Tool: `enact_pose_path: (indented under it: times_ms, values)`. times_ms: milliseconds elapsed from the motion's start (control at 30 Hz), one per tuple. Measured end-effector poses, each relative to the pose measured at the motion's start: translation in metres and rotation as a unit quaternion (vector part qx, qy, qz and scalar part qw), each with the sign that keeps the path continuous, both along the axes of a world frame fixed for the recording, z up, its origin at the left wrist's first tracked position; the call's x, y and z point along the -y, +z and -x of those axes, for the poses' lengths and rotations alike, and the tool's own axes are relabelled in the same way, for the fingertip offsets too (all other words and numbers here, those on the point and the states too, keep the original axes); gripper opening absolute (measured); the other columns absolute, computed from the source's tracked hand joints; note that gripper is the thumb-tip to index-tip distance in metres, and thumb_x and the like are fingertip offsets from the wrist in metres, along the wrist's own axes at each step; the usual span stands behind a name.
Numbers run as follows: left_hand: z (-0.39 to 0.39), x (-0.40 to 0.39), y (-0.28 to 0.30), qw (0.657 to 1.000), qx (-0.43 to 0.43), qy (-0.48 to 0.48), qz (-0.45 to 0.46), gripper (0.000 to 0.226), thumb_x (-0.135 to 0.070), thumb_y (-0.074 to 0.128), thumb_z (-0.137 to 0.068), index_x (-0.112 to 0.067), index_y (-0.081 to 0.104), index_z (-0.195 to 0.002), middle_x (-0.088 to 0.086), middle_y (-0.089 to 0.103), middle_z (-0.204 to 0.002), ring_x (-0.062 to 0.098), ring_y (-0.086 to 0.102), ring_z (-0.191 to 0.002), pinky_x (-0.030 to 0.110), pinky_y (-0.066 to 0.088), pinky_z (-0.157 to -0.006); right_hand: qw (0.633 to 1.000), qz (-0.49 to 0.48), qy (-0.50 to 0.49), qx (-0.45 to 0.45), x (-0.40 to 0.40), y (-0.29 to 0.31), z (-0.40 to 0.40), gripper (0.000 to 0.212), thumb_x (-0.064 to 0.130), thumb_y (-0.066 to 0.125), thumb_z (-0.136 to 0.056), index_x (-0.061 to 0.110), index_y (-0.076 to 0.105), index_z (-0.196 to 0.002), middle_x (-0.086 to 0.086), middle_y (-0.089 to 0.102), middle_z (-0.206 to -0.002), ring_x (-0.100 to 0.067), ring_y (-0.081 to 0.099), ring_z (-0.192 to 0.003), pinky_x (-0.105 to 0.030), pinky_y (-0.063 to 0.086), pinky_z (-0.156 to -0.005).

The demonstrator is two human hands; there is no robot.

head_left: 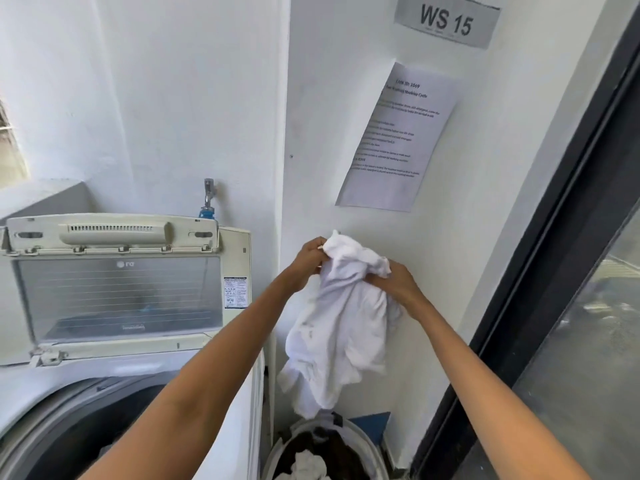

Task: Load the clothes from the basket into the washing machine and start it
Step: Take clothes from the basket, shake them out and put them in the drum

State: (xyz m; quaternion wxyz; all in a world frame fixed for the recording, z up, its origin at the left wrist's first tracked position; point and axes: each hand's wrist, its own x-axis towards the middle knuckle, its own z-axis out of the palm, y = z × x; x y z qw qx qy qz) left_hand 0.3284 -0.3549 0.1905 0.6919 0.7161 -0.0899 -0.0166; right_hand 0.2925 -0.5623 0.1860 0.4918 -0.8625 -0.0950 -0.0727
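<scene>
A white garment (341,327) hangs in the air in front of the wall, above the laundry basket (367,441). My left hand (306,263) pinches its top left edge and my right hand (393,282) grips its top right part. The basket stands on the floor at the bottom, with dark and white clothes (322,459) inside. To the left is the top-loading washing machine (114,372); its lid (117,289) is raised and its dark drum (86,431) is open.
A tap with a blue fitting (209,199) sticks out of the wall behind the machine. Paper sheets (394,140) are stuck on the wall ahead. A dark-framed glass door (571,306) runs along the right. A blue object (372,426) sits behind the basket.
</scene>
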Motion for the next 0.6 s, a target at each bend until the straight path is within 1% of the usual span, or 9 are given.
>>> enact_pose_path:
  times_ms: [67,100,133,167,233,367,433,500,600]
  values:
    - [-0.001,0.004,0.000,0.999,0.008,0.041,0.002,0.013,-0.006,0.047,-0.078,-0.018,0.052,-0.080,0.012,0.063,-0.095,0.021,0.052,-0.076,0.026,0.037,-0.058,0.995,0.101,0.025,0.005,-0.001,0.015,-0.001,0.034,0.032,0.071,-0.083,0.017,0.066,-0.112,0.001,0.067,-0.106,-0.011,0.059,-0.101,-0.029,0.044,-0.089]
    - [-0.001,0.007,0.002,0.997,0.014,0.072,0.011,0.013,-0.004,0.049,-0.082,-0.017,0.051,-0.079,0.017,0.064,-0.112,0.024,0.059,-0.087,0.028,0.041,-0.061,0.994,0.109,0.032,0.002,-0.001,0.022,-0.002,0.032,0.034,0.071,-0.082,0.018,0.068,-0.110,0.001,0.069,-0.105,-0.011,0.060,-0.100,-0.030,0.045,-0.087]
    - [-0.004,0.008,0.001,0.993,0.018,0.109,0.026,0.017,-0.001,0.049,-0.086,-0.016,0.049,-0.077,0.018,0.063,-0.119,0.027,0.061,-0.098,0.030,0.047,-0.066,0.995,0.089,0.035,-0.004,-0.002,0.028,-0.004,0.031,0.036,0.071,-0.082,0.018,0.070,-0.107,-0.001,0.070,-0.103,-0.012,0.062,-0.098,-0.031,0.046,-0.085]
    - [-0.004,0.010,0.001,0.989,0.020,0.138,0.043,0.018,-0.001,0.050,-0.087,-0.016,0.046,-0.078,0.015,0.064,-0.114,0.026,0.062,-0.101,0.032,0.049,-0.072,0.998,0.056,0.028,-0.013,-0.003,0.033,-0.004,0.030,0.037,0.070,-0.082,0.017,0.070,-0.105,-0.003,0.071,-0.100,-0.014,0.064,-0.096,-0.031,0.047,-0.082]
    - [0.000,0.014,0.001,0.983,0.034,0.155,0.090,0.017,-0.009,0.058,-0.086,-0.014,0.041,-0.088,0.003,0.056,-0.094,0.016,0.057,-0.085,0.028,0.046,-0.072,0.999,-0.024,-0.002,-0.025,-0.010,0.042,-0.006,0.029,0.036,0.067,-0.085,0.013,0.069,-0.102,-0.005,0.069,-0.097,-0.016,0.065,-0.090,-0.030,0.047,-0.077]
    - [0.018,0.030,-0.007,0.965,0.053,0.196,0.164,0.034,-0.034,0.058,-0.092,-0.015,0.040,-0.113,0.001,0.048,-0.113,0.012,0.052,-0.099,0.032,0.043,-0.091,0.989,-0.137,-0.054,-0.025,-0.036,0.057,-0.010,0.021,0.030,0.057,-0.093,0.010,0.056,-0.086,-0.012,0.055,-0.076,-0.020,0.054,-0.070,-0.031,0.041,-0.071]
    - [0.034,0.035,-0.011,0.979,0.079,0.143,0.122,0.039,-0.040,0.061,-0.088,-0.014,0.043,-0.112,0.005,0.052,-0.111,0.009,0.055,-0.093,0.026,0.047,-0.084,0.985,-0.166,-0.029,-0.036,-0.039,0.062,-0.007,0.020,0.026,0.057,-0.093,0.009,0.056,-0.085,-0.010,0.055,-0.073,-0.019,0.054,-0.066,-0.031,0.044,-0.070]
    - [0.043,0.035,-0.013,0.989,0.091,0.077,0.085,0.037,-0.047,0.058,-0.082,-0.018,0.051,-0.102,0.007,0.057,-0.103,0.008,0.056,-0.085,0.020,0.045,-0.076,0.992,-0.125,0.000,-0.027,-0.032,0.065,-0.006,0.018,0.022,0.058,-0.092,0.005,0.062,-0.088,-0.010,0.061,-0.079,-0.018,0.058,-0.067,-0.026,0.046,-0.066]
    - [0.042,0.031,-0.004,0.996,0.003,-0.015,0.083,0.054,-0.065,0.036,-0.090,-0.023,0.062,-0.112,0.000,0.066,-0.109,0.013,0.062,-0.098,0.028,0.047,-0.085,0.994,-0.082,0.048,-0.055,-0.019,0.059,-0.004,0.024,0.020,0.063,-0.082,0.008,0.067,-0.103,-0.012,0.069,-0.099,-0.018,0.063,-0.086,-0.031,0.048,-0.075]
